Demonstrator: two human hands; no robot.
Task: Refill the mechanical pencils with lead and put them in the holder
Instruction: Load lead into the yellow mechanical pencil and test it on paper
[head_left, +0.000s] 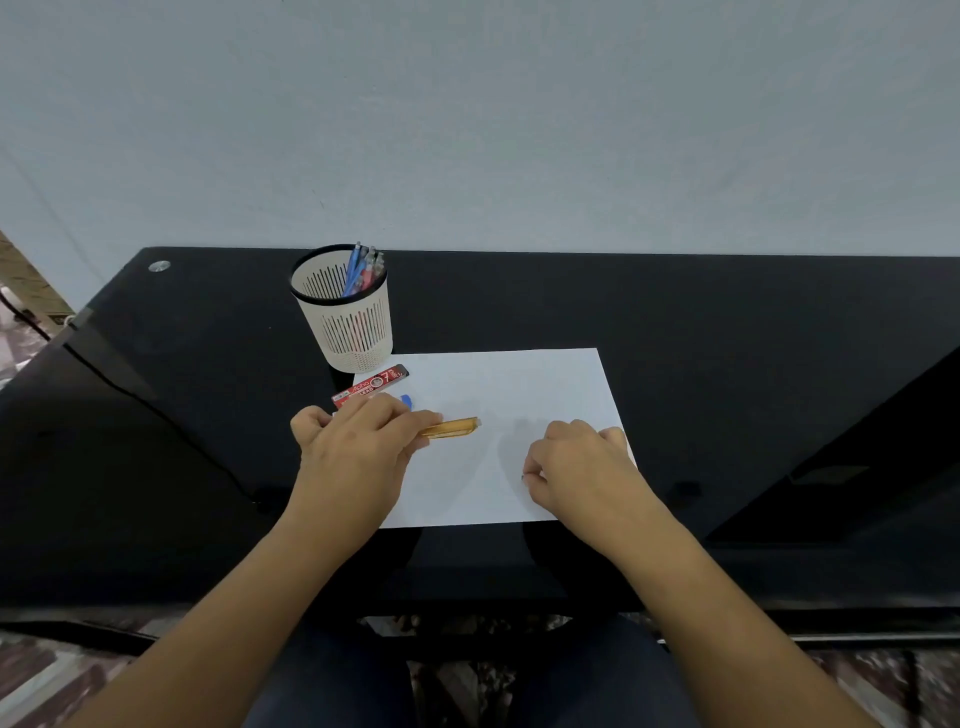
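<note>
My left hand (358, 447) grips an orange mechanical pencil (453, 427) that lies across the white sheet of paper (524, 395), its free end pointing right. A red lead case (370, 386) lies just beyond that hand, and a small blue piece (407, 401) shows at the knuckles. My right hand (576, 470) rests on the paper's right part with fingers curled, thumb and forefinger pinched together; whether they hold anything is too small to tell. The white slotted holder (347, 322) stands behind the paper with several blue and red pencils (361, 270) in it.
The paper lies on a black glossy desk (727, 364) set against a pale wall. A dark cable (156, 410) runs across the desk's left side. The desk's front edge is near my lap.
</note>
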